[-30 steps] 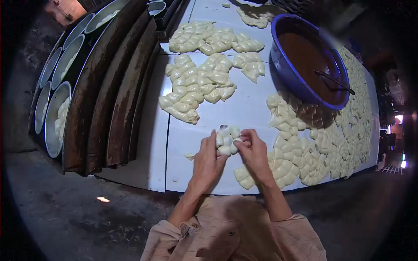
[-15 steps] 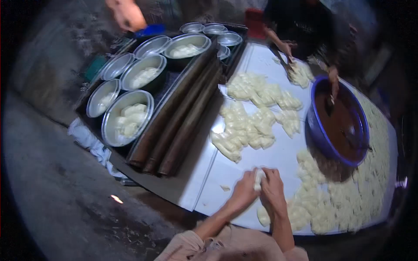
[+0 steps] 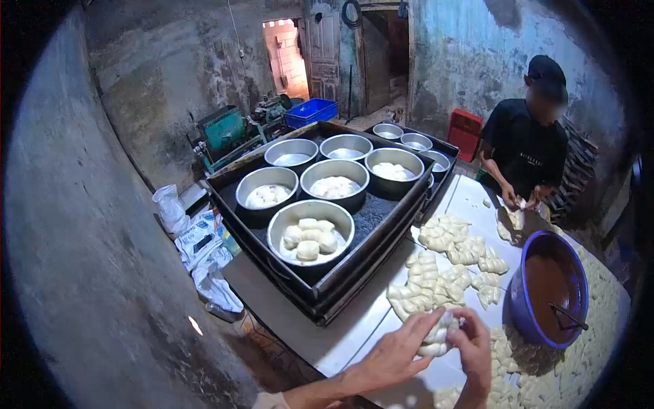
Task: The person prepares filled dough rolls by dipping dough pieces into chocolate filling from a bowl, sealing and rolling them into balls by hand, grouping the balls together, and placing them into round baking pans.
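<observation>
A lump of pale dough pieces (image 3: 434, 339) is held between my two hands above the white table. My left hand (image 3: 396, 351) wraps its left side, and my right hand (image 3: 473, 346) closes on it from the right with bent fingers. Just beyond them lie pale, segmented dough pieces (image 3: 428, 283) in clusters on the table. Left of my hands, a round metal pan (image 3: 276, 253) with several dough balls (image 3: 308, 238) in it stands at the near corner of a black tray (image 3: 368, 262).
Several more round pans stand in the stacked trays, some with dough. A purple basin (image 3: 519, 290) of brown filling with a utensil stands at right, dough around it. Across the table (image 3: 463, 198), a person in dark clothes (image 3: 524, 146) handles dough. A blue crate (image 3: 311, 112) is behind the trays.
The view has tilted up, showing more of the room. My hands have risen off the table, still holding dough. The other person's hand has left the basin and now works over dough.
</observation>
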`<move>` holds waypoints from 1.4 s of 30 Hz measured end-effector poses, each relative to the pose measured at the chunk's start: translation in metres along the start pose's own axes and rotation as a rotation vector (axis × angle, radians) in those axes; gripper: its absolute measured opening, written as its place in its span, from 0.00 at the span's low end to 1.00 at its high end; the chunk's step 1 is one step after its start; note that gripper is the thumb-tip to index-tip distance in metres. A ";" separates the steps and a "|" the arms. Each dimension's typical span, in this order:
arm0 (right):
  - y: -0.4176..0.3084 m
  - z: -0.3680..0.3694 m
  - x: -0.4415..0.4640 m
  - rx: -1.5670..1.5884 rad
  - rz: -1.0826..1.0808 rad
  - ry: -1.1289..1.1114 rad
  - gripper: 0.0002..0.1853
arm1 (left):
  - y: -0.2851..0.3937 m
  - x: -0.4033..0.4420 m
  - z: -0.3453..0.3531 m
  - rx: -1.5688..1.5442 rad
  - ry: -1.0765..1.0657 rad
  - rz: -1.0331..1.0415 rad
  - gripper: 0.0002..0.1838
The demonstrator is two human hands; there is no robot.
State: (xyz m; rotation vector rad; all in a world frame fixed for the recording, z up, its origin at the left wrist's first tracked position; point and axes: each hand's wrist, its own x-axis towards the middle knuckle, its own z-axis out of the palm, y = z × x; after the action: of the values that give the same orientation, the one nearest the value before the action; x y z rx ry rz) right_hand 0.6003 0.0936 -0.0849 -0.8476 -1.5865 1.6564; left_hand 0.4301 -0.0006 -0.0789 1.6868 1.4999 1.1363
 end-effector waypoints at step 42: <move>-0.060 -0.052 0.086 -1.048 -0.255 0.278 0.15 | -0.026 0.068 -0.386 0.974 -0.053 0.159 0.39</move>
State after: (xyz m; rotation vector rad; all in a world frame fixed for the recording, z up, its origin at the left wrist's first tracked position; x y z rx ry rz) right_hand 0.5985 0.1953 -0.0275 -1.2209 -2.2163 0.4084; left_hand 0.0749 0.0318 0.0855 2.4518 2.0832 0.3891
